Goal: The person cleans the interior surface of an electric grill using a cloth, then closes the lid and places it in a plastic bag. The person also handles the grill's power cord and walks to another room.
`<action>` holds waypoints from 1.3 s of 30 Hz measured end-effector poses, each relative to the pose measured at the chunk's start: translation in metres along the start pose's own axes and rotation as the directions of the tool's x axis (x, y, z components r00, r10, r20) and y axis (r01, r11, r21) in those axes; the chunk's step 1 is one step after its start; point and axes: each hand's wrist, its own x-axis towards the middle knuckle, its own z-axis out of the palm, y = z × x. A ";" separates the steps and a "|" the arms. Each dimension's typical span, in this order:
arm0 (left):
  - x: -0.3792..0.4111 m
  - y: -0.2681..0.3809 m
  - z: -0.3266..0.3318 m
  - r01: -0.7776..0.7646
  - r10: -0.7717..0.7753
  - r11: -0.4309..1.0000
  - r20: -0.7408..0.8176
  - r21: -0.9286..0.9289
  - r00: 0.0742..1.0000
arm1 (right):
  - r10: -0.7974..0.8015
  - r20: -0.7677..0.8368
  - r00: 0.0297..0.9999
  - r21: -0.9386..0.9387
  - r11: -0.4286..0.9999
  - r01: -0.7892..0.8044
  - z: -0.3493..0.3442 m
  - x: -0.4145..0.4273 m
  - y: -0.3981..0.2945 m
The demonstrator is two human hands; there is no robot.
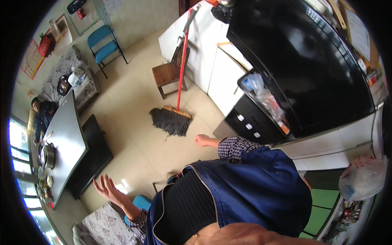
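My left hand (pixel 107 190) is raised at the lower left with its fingers spread, and it holds nothing. Closest to it is a large dark flat panel (pixel 95 147) beside a table. My right hand (pixel 202 140) hangs ahead of my blue jacket (pixel 260 177), its fingers curled in with nothing visible in them. Just beyond it on the tiled floor lies the grey strand head of a mop (pixel 171 121). The mop's red handle (pixel 182 64) slants up past a small wooden chair (pixel 166 74) towards a white cabinet (pixel 199 39).
A large black television (pixel 294 61) fills the upper right, above a black box with white knobs (pixel 248 125). On the left, a pot (pixel 48 155) stands on the table (pixel 69 134); a person (pixel 44 116) sits behind it. A blue folding chair (pixel 104 46) and a patterned sofa (pixel 88 79) stand farther off.
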 end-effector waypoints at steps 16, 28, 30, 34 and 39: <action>0.433 -0.134 0.095 0.179 -0.162 0.979 0.161 -0.102 0.974 | 0.490 0.100 0.866 0.517 0.718 -0.466 -0.034 0.222 -0.067; 0.617 -0.220 0.429 0.249 -0.294 0.955 0.592 0.159 0.750 | -0.074 0.119 0.990 -0.601 0.789 0.132 -0.125 0.479 -0.057; 0.667 -0.239 0.449 0.290 -0.343 0.939 0.543 0.184 0.766 | 0.072 -0.047 0.996 -0.439 0.894 -0.086 -0.153 0.513 -0.048; 0.755 -0.262 0.474 0.339 -0.370 0.929 0.399 0.150 0.839 | -0.040 0.035 0.999 -0.621 0.782 0.053 -0.236 0.634 -0.060; 0.835 -0.325 0.524 0.502 -0.479 0.865 0.280 -0.014 0.832 | 0.476 -0.126 0.870 0.507 0.785 -0.355 -0.326 0.780 -0.110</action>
